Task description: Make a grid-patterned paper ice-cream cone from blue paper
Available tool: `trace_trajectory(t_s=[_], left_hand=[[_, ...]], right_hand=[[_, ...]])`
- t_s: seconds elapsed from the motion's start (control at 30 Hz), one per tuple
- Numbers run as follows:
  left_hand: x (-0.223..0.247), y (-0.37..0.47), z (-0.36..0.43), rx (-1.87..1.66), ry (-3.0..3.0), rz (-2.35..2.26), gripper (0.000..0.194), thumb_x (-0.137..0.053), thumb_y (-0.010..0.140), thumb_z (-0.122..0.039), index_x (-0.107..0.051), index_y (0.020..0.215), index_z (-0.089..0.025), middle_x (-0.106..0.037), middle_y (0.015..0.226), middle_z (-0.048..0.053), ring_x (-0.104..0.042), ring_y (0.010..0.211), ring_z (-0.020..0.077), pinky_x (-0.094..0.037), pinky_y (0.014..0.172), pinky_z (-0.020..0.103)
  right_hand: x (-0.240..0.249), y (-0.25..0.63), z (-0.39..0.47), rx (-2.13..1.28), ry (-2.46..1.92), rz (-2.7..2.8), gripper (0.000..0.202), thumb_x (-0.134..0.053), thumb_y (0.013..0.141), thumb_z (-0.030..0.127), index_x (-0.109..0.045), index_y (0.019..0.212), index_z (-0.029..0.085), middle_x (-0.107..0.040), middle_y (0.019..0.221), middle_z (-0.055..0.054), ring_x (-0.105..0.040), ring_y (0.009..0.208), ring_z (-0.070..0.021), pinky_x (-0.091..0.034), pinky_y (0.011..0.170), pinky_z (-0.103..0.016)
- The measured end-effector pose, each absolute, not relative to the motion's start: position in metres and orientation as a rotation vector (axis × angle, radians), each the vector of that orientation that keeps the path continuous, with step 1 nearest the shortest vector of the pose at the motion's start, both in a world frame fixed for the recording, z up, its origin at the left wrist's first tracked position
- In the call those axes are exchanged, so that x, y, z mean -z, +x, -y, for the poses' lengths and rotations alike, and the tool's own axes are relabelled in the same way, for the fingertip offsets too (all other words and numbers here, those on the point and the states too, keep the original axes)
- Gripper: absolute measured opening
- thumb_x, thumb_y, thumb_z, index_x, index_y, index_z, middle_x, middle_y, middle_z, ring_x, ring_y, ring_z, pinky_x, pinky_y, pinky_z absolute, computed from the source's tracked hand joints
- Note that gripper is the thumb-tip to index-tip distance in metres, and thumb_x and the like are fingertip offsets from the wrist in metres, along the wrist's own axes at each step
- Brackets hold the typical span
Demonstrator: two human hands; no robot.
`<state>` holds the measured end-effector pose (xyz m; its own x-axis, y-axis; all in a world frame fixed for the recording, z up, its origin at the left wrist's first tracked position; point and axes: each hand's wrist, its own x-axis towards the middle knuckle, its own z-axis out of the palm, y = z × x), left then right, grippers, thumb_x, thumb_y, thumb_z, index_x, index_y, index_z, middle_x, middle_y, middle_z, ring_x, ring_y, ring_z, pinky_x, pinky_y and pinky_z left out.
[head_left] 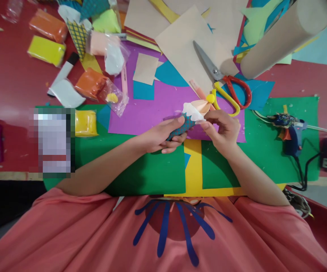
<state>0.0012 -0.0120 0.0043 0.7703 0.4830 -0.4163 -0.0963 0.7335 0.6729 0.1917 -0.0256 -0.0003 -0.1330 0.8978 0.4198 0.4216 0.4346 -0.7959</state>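
A paper ice cream cone (189,120), teal with a dark crisscross pattern, lies tilted in my left hand (163,135), whose fingers wrap round its lower part. White clay (192,111) with a wavy edge covers the cone's wide end. Above it sits a peach ribbed piece (201,106) tipped with a yellow ball (210,99). My right hand (222,126) pinches at the edge of the white clay, thumb and index finger close together. Whether something small is between those fingertips I cannot make out. Just beyond lie the scissors (216,72) with red and yellow handles.
Clay packets, such as an orange one (91,84) and a yellow one (86,123), lie at left with another cone (76,36) and a marker (64,73). A glue gun (292,138) with its cord rests at right. A cardboard tube (282,39) stands at back right. Green sheets (146,173) cover the front.
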Motion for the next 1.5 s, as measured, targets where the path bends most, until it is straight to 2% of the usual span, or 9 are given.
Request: trace_trajectory(t_s=[0.17,0.33,0.5,0.67,0.83,0.93,1.23,1.4,1.5], left_hand=[[-0.004,0.004,0.013,-0.357,0.7,-0.618,0.055,-0.068,0.072,-0.071,-0.045,0.084,-0.022,-0.036,0.054,-0.012,-0.016,0.03,-0.0002,-0.03,0.025,0.014],[-0.004,0.005,0.014,-0.356,0.726,-0.616,0.055,-0.065,0.074,-0.072,-0.044,0.082,-0.022,-0.034,0.054,-0.012,-0.017,0.031,-0.0004,-0.033,0.026,0.015],[-0.004,0.006,0.014,-0.445,0.793,-0.669,0.06,-0.069,0.071,-0.07,-0.043,0.096,-0.022,-0.04,0.055,-0.014,-0.023,0.03,-0.0006,-0.04,0.029,0.016],[0.004,0.007,0.016,-0.526,0.927,-0.732,0.054,-0.068,0.082,-0.055,-0.039,0.113,-0.022,-0.047,0.057,-0.015,-0.034,0.029,0.0013,-0.047,0.034,0.018],[0.011,0.007,0.02,-0.51,0.989,-0.747,0.05,-0.069,0.084,-0.046,-0.036,0.113,-0.024,-0.044,0.052,-0.017,-0.036,0.028,0.0024,-0.048,0.035,0.017],[0.013,0.007,0.021,-0.517,0.997,-0.761,0.052,-0.07,0.082,-0.049,-0.036,0.112,-0.024,-0.043,0.053,-0.016,-0.037,0.028,0.0027,-0.047,0.034,0.017],[0.006,0.006,0.016,-0.598,0.917,-0.642,0.06,-0.07,0.073,-0.066,-0.045,0.102,-0.02,-0.062,0.073,-0.006,-0.061,0.048,0.0078,-0.056,0.054,0.024],[0.013,0.008,0.017,-0.712,1.046,-0.702,0.056,-0.073,0.074,-0.059,-0.043,0.103,-0.021,-0.063,0.083,-0.004,-0.067,0.06,0.0084,-0.052,0.053,0.019],[0.02,0.01,0.019,-0.752,1.083,-0.694,0.056,-0.072,0.077,-0.057,-0.041,0.108,-0.022,-0.066,0.092,-0.001,-0.07,0.072,0.012,-0.055,0.059,0.021]], right_hand=[[-0.001,0.191,0.025,-0.583,-1.156,1.718,0.032,-0.06,0.088,0.046,-0.061,0.069,0.021,-0.061,0.059,0.005,-0.05,0.046,-0.0058,-0.044,0.043,-0.021],[-0.003,0.191,0.025,-0.587,-1.201,1.749,0.034,-0.058,0.09,0.046,-0.061,0.068,0.02,-0.058,0.057,0.005,-0.049,0.046,-0.0056,-0.044,0.045,-0.021],[0.002,0.191,0.028,-0.55,-1.175,1.663,0.022,-0.061,0.088,0.048,-0.063,0.092,0.026,-0.057,0.06,0.005,-0.054,0.048,-0.0086,-0.044,0.043,-0.022],[0.005,0.193,0.029,-0.538,-1.077,1.748,0.032,-0.061,0.09,0.037,-0.058,0.122,0.033,-0.062,0.066,0.005,-0.057,0.05,-0.0109,-0.05,0.047,-0.024],[0.003,0.194,0.03,-0.507,-1.056,1.805,0.033,-0.064,0.089,0.029,-0.063,0.122,0.033,-0.076,0.095,0.002,-0.062,0.055,-0.0091,-0.055,0.054,-0.022],[0.003,0.194,0.03,-0.497,-1.053,1.808,0.031,-0.065,0.088,0.026,-0.066,0.119,0.033,-0.077,0.097,0.003,-0.062,0.053,-0.0072,-0.055,0.055,-0.019],[0.007,0.199,0.032,-0.528,-1.115,1.811,0.032,-0.05,0.096,0.04,-0.063,0.123,0.028,-0.073,0.083,0.0,-0.066,0.059,-0.0111,-0.058,0.06,-0.024],[0.009,0.197,0.031,-0.644,-1.206,1.708,0.041,-0.046,0.095,0.051,-0.049,0.134,0.035,-0.068,0.094,-0.003,-0.068,0.069,-0.0146,-0.058,0.058,-0.028],[0.009,0.195,0.028,-0.652,-1.138,1.679,0.045,-0.051,0.093,0.051,-0.045,0.136,0.038,-0.065,0.108,-0.004,-0.069,0.088,-0.0185,-0.059,0.067,-0.031]])
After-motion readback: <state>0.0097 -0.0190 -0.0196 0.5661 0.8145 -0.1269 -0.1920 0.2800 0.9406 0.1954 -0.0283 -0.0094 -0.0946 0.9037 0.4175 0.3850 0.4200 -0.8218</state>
